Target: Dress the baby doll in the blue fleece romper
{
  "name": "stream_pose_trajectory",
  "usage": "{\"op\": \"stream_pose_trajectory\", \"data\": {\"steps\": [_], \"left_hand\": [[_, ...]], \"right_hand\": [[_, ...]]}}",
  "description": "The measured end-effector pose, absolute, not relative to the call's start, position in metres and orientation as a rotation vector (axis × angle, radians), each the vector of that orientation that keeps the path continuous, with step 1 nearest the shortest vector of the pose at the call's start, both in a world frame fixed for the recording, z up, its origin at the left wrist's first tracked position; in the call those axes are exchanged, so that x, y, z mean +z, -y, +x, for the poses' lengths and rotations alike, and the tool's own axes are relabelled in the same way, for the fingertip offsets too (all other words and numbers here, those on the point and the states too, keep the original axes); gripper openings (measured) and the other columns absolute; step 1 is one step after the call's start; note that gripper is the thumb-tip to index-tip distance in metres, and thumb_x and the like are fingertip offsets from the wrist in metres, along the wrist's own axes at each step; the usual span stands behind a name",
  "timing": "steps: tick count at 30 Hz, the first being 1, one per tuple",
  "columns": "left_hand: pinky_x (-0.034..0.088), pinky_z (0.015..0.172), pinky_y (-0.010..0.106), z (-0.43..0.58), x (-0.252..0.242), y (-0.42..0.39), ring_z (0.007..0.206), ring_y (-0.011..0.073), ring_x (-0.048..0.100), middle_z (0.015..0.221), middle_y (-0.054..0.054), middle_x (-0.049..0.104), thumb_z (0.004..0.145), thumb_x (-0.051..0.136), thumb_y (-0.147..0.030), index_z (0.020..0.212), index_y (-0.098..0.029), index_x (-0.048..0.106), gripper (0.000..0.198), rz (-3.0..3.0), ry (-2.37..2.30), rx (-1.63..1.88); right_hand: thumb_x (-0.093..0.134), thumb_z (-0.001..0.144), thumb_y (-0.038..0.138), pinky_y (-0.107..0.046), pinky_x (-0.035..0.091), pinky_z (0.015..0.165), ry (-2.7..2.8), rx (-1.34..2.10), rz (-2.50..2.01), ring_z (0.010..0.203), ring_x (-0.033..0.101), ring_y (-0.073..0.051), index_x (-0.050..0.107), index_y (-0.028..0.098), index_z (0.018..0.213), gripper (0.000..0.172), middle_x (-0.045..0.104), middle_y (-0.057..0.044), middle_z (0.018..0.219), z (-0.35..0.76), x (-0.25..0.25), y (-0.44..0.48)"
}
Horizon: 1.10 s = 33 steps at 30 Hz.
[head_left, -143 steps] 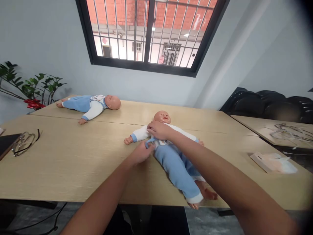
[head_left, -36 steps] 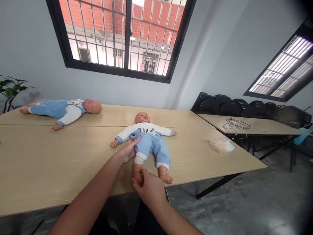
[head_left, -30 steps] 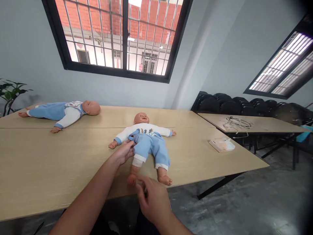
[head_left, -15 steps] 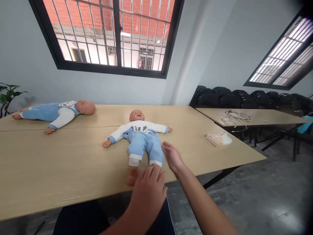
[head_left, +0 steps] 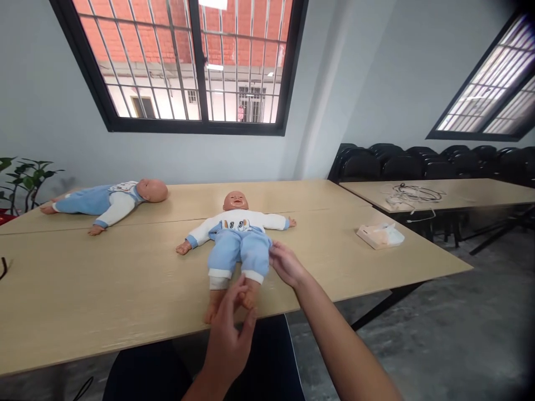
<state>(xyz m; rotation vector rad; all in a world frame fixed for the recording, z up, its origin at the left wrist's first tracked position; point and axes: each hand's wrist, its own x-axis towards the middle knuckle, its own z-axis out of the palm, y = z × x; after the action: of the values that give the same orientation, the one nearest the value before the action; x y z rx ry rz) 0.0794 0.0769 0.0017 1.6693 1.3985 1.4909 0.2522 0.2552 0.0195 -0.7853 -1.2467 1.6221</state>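
On the near edge of the long light-wood table (head_left: pixel 104 289) lies a plastic baby doll in a white top and pale blue trousers (head_left: pixel 236 236), flat on its back, head toward the window, arms spread, bare feet pointing at the wearer. Left hand (head_left: pixel 229 334) raised at the table's front edge, just before the doll's feet; its fingers (head_left: pixel 236 289) are loosely spread, tips at or just over the feet, closed on nothing visible. Whether they actually touch the feet cannot be told from this angle. Right hand (head_left: pixel 284 264) rests at the outer side of the doll's blue trouser leg, fingers gently curled, tips touching the cloth near the hip; no firm grip shows.

Second baby doll in a matching blue-and-white outfit (head_left: pixel 106 199) lies on the far left part of the table, well apart from the first, head pointing right. White tissue packet (head_left: pixel 380 235) sits near the table's right end. Tangle of dark cables (head_left: pixel 412 194) on a neighbouring table at right, row of black chairs (head_left: pixel 401 161) behind it. Green potted plant (head_left: pixel 25 178) at far left by the wall. Barred black-framed window (head_left: pixel 188 61) above, red brick beyond.
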Motion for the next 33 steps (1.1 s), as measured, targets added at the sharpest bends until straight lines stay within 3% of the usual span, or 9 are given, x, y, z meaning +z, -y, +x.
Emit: {"op": "stream_pose_trajectory", "data": {"steps": [7, 10, 13, 16, 20, 28, 33], "left_hand": [[0.045, 0.121, 0.044, 0.035, 0.052, -0.085, 0.14, 0.0289, 0.057, 0.146, 0.011, 0.063, 0.094, 0.064, -0.055, 0.135, -0.023, 0.06, 0.052, 1.039, -1.273, 1.652], [0.05, 0.117, 0.049, 0.015, 0.067, -0.091, 0.125, 0.0302, 0.068, 0.141, 0.013, 0.066, 0.091, 0.068, -0.055, 0.131, -0.02, 0.063, 0.053, 0.856, -1.103, 1.716], [0.056, 0.11, 0.051, -0.004, 0.082, -0.093, 0.114, 0.0303, 0.073, 0.135, 0.014, 0.069, 0.088, 0.072, -0.052, 0.121, -0.016, 0.068, 0.048, 0.795, -1.06, 1.803], [0.061, 0.104, 0.05, -0.022, 0.094, -0.091, 0.117, 0.0314, 0.071, 0.13, 0.013, 0.071, 0.087, 0.072, -0.049, 0.113, -0.015, 0.07, 0.043, 0.776, -1.09, 1.868], [0.066, 0.092, 0.049, -0.042, 0.098, -0.085, 0.114, 0.0319, 0.071, 0.125, 0.013, 0.073, 0.085, 0.071, -0.048, 0.111, -0.014, 0.07, 0.043, 0.761, -1.19, 1.916], [0.065, 0.066, 0.03, -0.052, 0.087, -0.08, 0.088, 0.0221, 0.074, 0.122, 0.01, 0.074, 0.083, 0.069, -0.047, 0.111, -0.013, 0.068, 0.044, 0.699, -1.279, 1.91], [0.064, 0.068, 0.029, -0.04, 0.089, -0.078, 0.073, 0.016, 0.073, 0.121, 0.008, 0.075, 0.085, 0.07, -0.049, 0.113, -0.015, 0.067, 0.044, 0.699, -1.191, 1.846]], "right_hand": [[0.08, 0.081, 0.045, -0.032, 0.048, 0.086, 1.37, 1.745, -0.74, 0.093, 0.06, -0.018, 0.069, 0.02, 0.11, 0.04, 0.07, -0.007, 0.108, 0.234, 0.019, -0.247], [0.083, 0.077, 0.042, -0.028, 0.043, 0.075, 1.459, 1.736, -0.768, 0.081, 0.054, -0.014, 0.069, 0.018, 0.101, 0.037, 0.068, -0.005, 0.098, 0.232, 0.019, -0.247], [0.078, 0.081, 0.041, -0.027, 0.039, 0.068, 1.64, 1.669, -0.862, 0.071, 0.049, -0.013, 0.068, 0.019, 0.11, 0.037, 0.067, -0.002, 0.091, 0.232, 0.024, -0.25], [0.067, 0.089, 0.039, -0.028, 0.041, 0.069, 2.005, 1.303, -1.062, 0.072, 0.051, -0.014, 0.068, 0.02, 0.114, 0.031, 0.068, -0.003, 0.092, 0.231, 0.028, -0.256], [0.071, 0.085, 0.034, -0.03, 0.042, 0.08, 2.089, 0.887, -1.219, 0.083, 0.056, -0.019, 0.064, 0.018, 0.089, 0.018, 0.068, -0.004, 0.093, 0.225, 0.026, -0.271], [0.052, 0.088, 0.02, -0.033, 0.041, 0.086, 1.763, 0.659, -1.439, 0.094, 0.057, -0.023, 0.058, 0.018, 0.094, 0.008, 0.067, -0.01, 0.103, 0.215, 0.01, -0.292], [0.049, 0.094, 0.033, -0.029, 0.042, 0.07, 1.786, 0.842, -1.316, 0.07, 0.052, -0.017, 0.057, 0.018, 0.101, 0.019, 0.06, -0.002, 0.077, 0.224, 0.012, -0.291]]}}
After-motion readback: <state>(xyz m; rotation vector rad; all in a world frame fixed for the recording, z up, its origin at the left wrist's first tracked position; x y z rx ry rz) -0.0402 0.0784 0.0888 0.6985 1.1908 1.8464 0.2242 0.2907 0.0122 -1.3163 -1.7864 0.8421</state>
